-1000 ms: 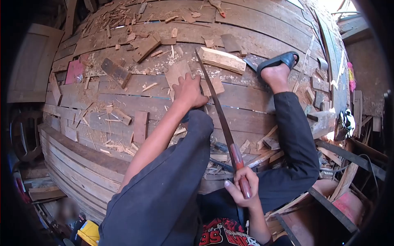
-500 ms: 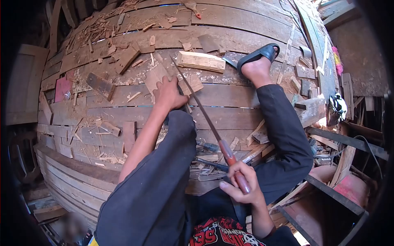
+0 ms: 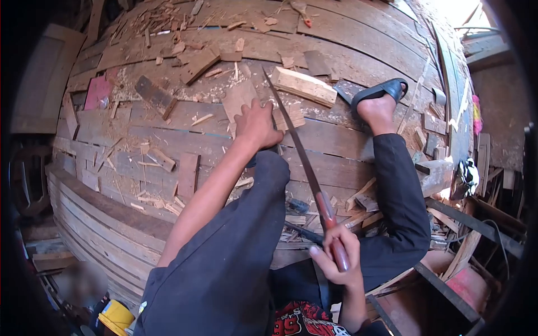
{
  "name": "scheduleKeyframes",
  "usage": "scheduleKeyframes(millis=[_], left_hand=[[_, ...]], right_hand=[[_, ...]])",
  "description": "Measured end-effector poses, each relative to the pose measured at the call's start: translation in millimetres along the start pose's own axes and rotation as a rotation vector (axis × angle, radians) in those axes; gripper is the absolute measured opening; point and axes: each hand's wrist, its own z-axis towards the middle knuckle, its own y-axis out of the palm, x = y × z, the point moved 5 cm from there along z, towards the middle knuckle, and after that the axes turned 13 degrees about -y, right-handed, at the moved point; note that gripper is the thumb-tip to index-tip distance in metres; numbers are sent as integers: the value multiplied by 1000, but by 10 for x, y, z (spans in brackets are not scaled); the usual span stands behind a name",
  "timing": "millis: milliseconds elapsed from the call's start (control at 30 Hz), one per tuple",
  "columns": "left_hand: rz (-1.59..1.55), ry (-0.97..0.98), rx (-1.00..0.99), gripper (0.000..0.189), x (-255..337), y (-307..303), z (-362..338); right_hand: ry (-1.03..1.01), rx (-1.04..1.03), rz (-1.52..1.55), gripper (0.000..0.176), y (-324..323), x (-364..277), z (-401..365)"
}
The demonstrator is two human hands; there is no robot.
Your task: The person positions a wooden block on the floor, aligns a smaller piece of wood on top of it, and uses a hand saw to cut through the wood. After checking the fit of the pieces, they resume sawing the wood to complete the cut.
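My left hand (image 3: 259, 124) presses on a flat wooden board (image 3: 241, 99) on the plank floor, its fingers curled over the wood. Part of the board lies under the hand, and how far the grip goes round it is hidden. My right hand (image 3: 341, 255) is closed around the reddish-brown handle of a long tool. Its narrow dark blade (image 3: 300, 148) slants away past the left hand and tapers to a tip beyond it. Whether the edge has teeth cannot be made out. Right of the blade lies a pale wood block (image 3: 304, 87), close to my sandalled foot (image 3: 378, 101).
Offcuts, shavings and a dark wood piece (image 3: 155, 97) litter the plank floor. A brush (image 3: 302, 12) lies at the far side. Stacked boards (image 3: 101, 224) line the left, with a yellow container (image 3: 115, 317) below. A dark frame (image 3: 448, 291) stands at lower right.
The whole view has shifted, so the floor things sit farther right. The yellow container has come more into sight. Both hands keep their holds, and the blade stays beside the left hand.
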Motion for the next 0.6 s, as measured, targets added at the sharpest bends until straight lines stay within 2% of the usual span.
scheduleKeyframes(millis=[67,200,267,333,367,467,567,600], left_hand=[[-15,9,18,86,2,10,15],[-10,-6,-3,85,16,-24,3],[-15,6,24,81,46,-97,10],[-9,8,17,80,35,-49,-35],[0,15,24,82,41,-70,9],[22,20,7,84,38,16,-15],[18,28,7,84,35,9,-3],[12,30,6,84,46,11,4]], right_hand=[[42,4,15,32,-38,-35,-10],[47,-5,43,29,181,314,596],[30,-12,59,29,170,182,618],[16,55,30,30,66,142,276],[-25,12,-27,32,-16,94,100],[64,-7,-13,33,-90,29,-237],[-99,-26,-57,34,64,178,98],[-3,23,2,34,137,308,200]])
